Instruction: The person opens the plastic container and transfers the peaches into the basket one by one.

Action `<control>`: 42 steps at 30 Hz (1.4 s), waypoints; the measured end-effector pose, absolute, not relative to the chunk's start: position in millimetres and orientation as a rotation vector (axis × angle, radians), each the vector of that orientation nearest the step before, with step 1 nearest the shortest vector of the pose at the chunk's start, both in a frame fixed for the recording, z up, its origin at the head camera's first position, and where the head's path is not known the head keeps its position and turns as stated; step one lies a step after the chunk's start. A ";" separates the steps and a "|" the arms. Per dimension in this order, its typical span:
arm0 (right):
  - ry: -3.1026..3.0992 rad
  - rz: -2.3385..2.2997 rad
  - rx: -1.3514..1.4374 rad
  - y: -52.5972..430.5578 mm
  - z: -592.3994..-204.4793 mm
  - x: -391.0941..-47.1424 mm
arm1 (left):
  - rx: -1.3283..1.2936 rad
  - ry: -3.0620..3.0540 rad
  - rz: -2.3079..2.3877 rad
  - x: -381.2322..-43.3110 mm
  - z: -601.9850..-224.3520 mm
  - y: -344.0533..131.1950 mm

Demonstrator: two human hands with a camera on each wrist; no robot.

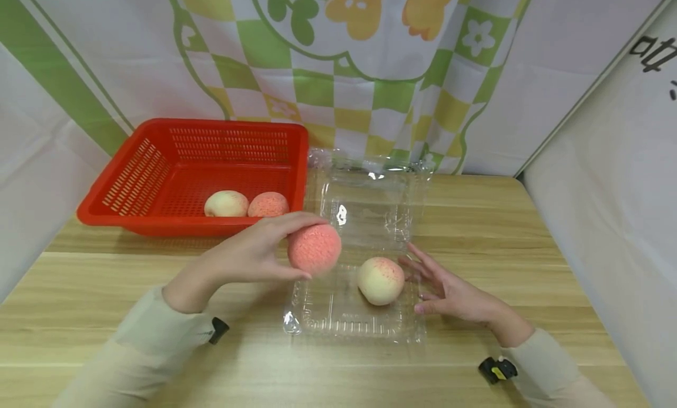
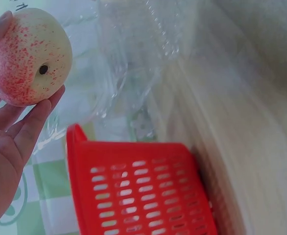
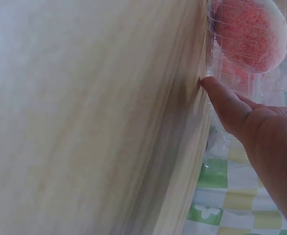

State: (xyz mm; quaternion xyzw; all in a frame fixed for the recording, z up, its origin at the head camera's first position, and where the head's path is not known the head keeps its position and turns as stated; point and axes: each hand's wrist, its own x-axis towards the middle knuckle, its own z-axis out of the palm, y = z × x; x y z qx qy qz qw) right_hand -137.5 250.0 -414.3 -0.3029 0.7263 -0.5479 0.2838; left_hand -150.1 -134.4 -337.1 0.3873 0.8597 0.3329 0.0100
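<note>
Peach (image 1: pixel 314 250) pinched in left hand (image 1: pixel 248 254) over left side of clear container (image 1: pixel 329 307), near red basket (image 1: pixel 185 221); second peach (image 1: pixel 379 283) lying in container; right hand (image 1: pixel 459 297) apart, fingers loosely spread, perhaps touching container's edge.

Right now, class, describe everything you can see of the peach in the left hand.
The peach is roundish, with textured, foam-like skin: coral pink on one side, cream speckled red on the other, where a dark spot sits in a hollow. The left hand grips it, apparently above the clear box.
</note>
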 end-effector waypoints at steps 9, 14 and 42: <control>1.927 -1.473 -0.812 249.8 -414.1 -138.0 | 1.134 2.640 1.195 -152.7 -319.4 -150.1; 1.932 -1.470 -0.792 249.5 -413.8 -136.7 | 1.120 2.678 1.220 -156.1 -309.9 -159.2; 1.923 -1.480 -0.805 250.4 -415.7 -137.0 | 0.666 3.093 1.219 -160.2 -305.7 -234.6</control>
